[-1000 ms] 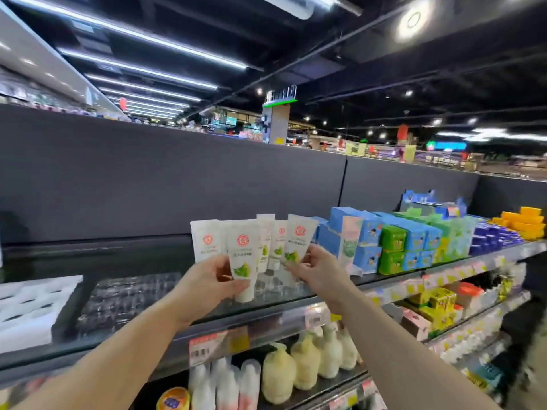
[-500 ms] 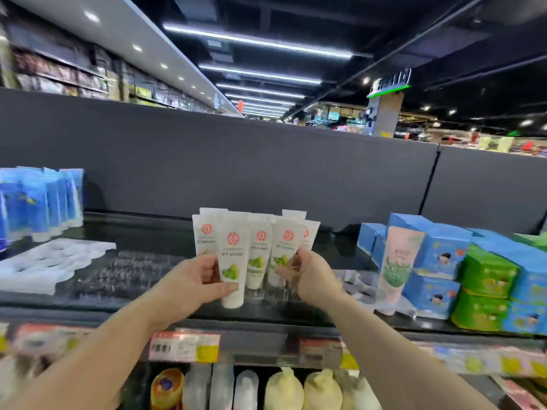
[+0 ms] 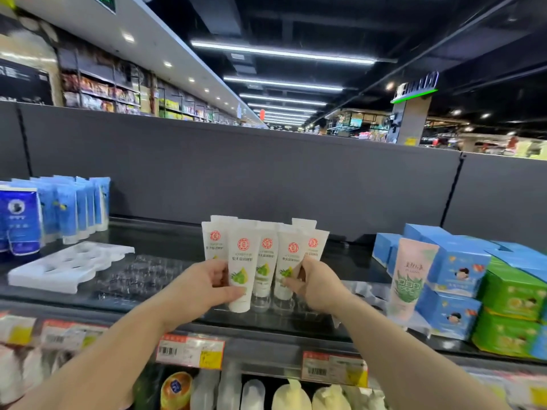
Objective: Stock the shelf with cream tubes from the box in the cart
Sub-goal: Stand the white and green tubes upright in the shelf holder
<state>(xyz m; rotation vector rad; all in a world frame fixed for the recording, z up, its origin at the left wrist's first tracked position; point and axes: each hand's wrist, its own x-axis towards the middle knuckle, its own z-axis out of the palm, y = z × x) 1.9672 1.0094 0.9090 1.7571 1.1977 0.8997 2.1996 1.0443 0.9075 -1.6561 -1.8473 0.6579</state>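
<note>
Fingers [image 3: 233, 292] of the left hand [image 3: 204, 287] pinch the front cream tube [image 3: 241, 270]; the right hand [image 3: 315, 284] grips a neighbouring tube [image 3: 288, 266], probably seating both upright with labels forward on the shelf [image 3: 177, 303].

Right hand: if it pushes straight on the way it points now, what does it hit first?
The right hand already pinches a white cream tube; straight on, probably the white tubes behind it, then the grey back panel. Depth is unclear.

Head camera, close, facing forward over shelf [image 3: 165, 303] toward aisle ceiling.
</note>
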